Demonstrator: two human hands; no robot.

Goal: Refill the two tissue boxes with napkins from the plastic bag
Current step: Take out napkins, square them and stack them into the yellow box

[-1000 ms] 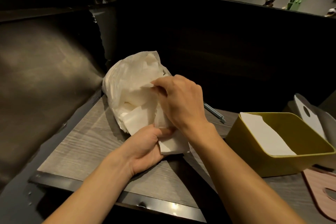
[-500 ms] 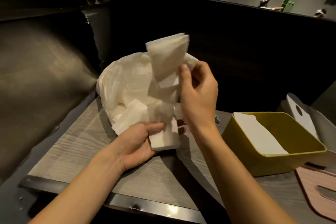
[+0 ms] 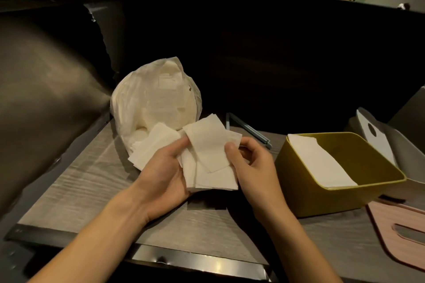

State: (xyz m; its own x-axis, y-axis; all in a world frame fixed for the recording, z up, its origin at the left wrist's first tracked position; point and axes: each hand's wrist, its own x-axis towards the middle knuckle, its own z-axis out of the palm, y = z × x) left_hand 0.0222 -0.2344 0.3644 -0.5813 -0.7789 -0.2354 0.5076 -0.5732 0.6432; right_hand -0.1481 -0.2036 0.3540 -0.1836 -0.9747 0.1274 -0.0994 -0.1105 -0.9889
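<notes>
Both hands are on one loose sheaf of white napkins (image 3: 211, 163), held just above the wood-grain desk (image 3: 92, 188) in front of the person. Left hand (image 3: 165, 177) lies under the sheaf, palm up, fingers curled beneath and the thumb pressing on the top sheets. Right hand (image 3: 250, 165) pinches the sheaf's right edge, thumb on top, fingers curled behind. The sheets are fanned and uneven, corners sticking out toward the bag.

Behind the hands, the plastic bag (image 3: 156, 101) sits on the desk, crumpled and translucent, with more napkins showing through it and a few spilling from its mouth next to the left hand. Off to the right, the yellow tissue box (image 3: 305, 193) stands open-topped on the desk, a flat white napkin leaning inside against its far-left wall. Just beyond it, a grey box (image 3: 395, 140) is partly hidden, with a white panel bearing a dark hole leaning against it. A pink lid (image 3: 391, 234) with a slot lies flat at the right edge. A thin blue-grey bar (image 3: 248, 128) rests on the desk between the bag and the yellow box.
</notes>
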